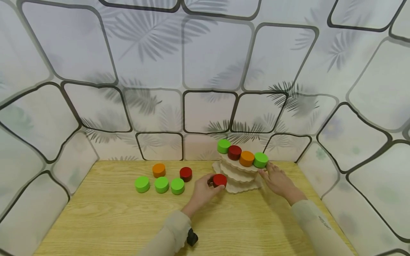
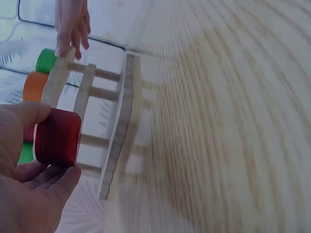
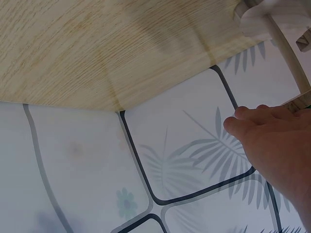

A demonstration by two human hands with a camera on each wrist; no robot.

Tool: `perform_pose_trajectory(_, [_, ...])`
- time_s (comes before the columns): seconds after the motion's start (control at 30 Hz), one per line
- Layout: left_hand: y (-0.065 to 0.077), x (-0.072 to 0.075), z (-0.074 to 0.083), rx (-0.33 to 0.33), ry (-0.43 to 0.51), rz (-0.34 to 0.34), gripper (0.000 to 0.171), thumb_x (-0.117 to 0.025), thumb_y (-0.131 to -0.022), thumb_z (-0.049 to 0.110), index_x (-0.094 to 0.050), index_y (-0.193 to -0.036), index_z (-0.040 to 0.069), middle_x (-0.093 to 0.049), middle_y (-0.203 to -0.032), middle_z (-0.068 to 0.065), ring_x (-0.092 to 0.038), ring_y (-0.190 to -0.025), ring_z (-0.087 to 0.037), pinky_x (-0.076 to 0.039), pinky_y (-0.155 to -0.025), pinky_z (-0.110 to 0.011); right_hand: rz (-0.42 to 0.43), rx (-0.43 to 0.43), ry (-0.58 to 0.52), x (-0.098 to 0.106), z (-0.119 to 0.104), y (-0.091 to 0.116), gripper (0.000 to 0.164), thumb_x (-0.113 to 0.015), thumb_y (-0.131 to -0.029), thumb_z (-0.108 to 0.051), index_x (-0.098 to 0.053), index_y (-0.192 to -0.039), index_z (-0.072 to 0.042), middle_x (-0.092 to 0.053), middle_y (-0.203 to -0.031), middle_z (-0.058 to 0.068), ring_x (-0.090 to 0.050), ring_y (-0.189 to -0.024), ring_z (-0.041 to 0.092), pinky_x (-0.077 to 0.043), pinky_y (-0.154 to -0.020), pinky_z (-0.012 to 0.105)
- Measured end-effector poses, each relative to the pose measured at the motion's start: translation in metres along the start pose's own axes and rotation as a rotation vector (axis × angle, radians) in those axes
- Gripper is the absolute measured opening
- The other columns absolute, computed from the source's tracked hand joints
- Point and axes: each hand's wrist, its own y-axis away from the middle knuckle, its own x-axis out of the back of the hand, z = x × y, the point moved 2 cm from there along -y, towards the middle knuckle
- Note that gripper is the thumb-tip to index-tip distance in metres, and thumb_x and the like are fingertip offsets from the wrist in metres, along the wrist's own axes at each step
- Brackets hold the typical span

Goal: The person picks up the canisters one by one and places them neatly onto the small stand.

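Observation:
My left hand [image 1: 204, 190] pinches a small red round tin [image 1: 219, 180] between thumb and fingers, just in front of a tiered wooden stand [image 1: 238, 175]. In the left wrist view the red tin [image 2: 59, 138] overlaps the stand's two upper boards. A row of tins lies along the top tier: a green tin [image 1: 224, 146], a dark red tin [image 1: 235, 152], an orange tin [image 1: 247, 158] and another green tin [image 1: 261, 160]. Fairly straight fingers of my right hand [image 1: 279, 180] touch the top tier's right end, beside the last green tin.
Left of the stand, three green tins [image 1: 161, 185] form a front row on the wooden table [image 1: 125, 220]. Behind them lie an orange tin [image 1: 159, 170] and a dark red tin [image 1: 185, 174]. A patterned backdrop [image 1: 209, 110] rises at the table's back and sides.

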Motion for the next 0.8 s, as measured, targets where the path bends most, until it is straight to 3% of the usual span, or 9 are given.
perform_pose_trajectory(0.57, [-0.006,-0.035,0.022,-0.042,-0.005,-0.023,0.058,-0.086,-0.091,0.021,-0.065,-0.137,-0.006,-0.074,-0.122,-0.018,-0.072,-0.108,-0.028,-0.062,-0.088,-0.029,0.017,0.002,-0.007,-0.003,0.003,-0.002,0.079,-0.027,-0.116,-0.047,-0.021,-0.157,0.021,-0.023,-0.163,0.043,-0.025,-0.151,0.061,-0.019,-0.123,0.074])
perform_pose_trajectory(0.8, [-0.011,-0.044,0.029,-0.055,-0.016,-0.009,0.050,-0.088,-0.088,0.020,-0.070,-0.130,0.000,-0.076,-0.116,-0.015,-0.073,-0.103,-0.026,-0.060,-0.082,-0.022,0.025,0.002,-0.001,-0.005,0.005,-0.004,0.080,-0.027,-0.116,-0.047,-0.020,-0.157,0.022,-0.024,-0.163,0.042,-0.026,-0.151,0.061,-0.020,-0.123,0.073])
